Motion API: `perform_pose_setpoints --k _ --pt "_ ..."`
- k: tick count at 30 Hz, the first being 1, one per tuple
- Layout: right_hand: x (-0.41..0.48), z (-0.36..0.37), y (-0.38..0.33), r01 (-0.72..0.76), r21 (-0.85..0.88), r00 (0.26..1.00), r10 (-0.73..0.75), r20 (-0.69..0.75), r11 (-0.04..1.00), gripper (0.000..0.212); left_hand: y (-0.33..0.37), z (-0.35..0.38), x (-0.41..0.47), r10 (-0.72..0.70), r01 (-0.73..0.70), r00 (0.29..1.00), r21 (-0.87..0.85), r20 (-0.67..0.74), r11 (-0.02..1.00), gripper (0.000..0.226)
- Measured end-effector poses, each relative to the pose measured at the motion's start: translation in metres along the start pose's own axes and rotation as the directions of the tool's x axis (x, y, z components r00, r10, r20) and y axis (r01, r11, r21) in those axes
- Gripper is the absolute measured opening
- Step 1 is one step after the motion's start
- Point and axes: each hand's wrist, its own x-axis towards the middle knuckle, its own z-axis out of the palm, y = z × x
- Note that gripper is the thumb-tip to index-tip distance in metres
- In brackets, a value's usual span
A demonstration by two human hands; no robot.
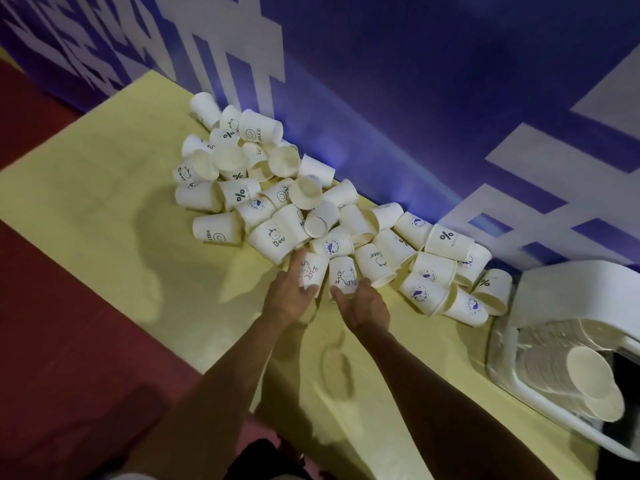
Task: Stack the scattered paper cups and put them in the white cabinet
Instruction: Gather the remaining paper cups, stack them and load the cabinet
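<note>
Several white printed paper cups (277, 199) lie scattered in a long heap on the yellow table (104, 209), along the wall. My left hand (289, 294) grips one cup (311, 270) with a cat drawing at the heap's near edge. My right hand (363, 304) grips a second cat cup (344, 273) right beside it. The two held cups lie side by side, bottoms pointing away from me. At the right, the white cabinet (568, 292) stands open with stacked cups (571, 368) lying inside.
A blue wall with white shapes (415, 98) runs directly behind the heap. Red floor (69, 341) lies beyond the table's left and near edges. Bare yellow tabletop stretches left of the heap and around my forearms.
</note>
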Motion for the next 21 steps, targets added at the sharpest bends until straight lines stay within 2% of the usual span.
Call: perform_pose_setpoints --k 5,11,17,21 --pt "-0.008 -0.017 0.007 0.033 0.12 0.999 -0.028 -0.046 0.992 0.069 0.002 -0.005 -0.005 0.001 -0.003 1.0 -0.117 -0.014 0.993 0.089" --pt "-0.025 -0.043 0.029 0.09 0.239 0.982 -0.047 -0.18 0.967 0.071 0.018 -0.006 -0.014 0.057 -0.063 0.997 -0.126 -0.049 0.99 0.086" --pt "-0.046 -0.068 0.061 0.071 0.329 0.96 0.025 -0.279 0.942 0.073 0.046 0.009 -0.028 0.071 -0.075 0.997 -0.143 -0.032 0.987 0.089" --pt "-0.062 -0.085 0.09 0.053 0.342 0.943 0.065 -0.325 0.938 0.074 0.074 0.026 -0.04 0.149 -0.147 0.989 -0.131 0.008 0.98 0.087"
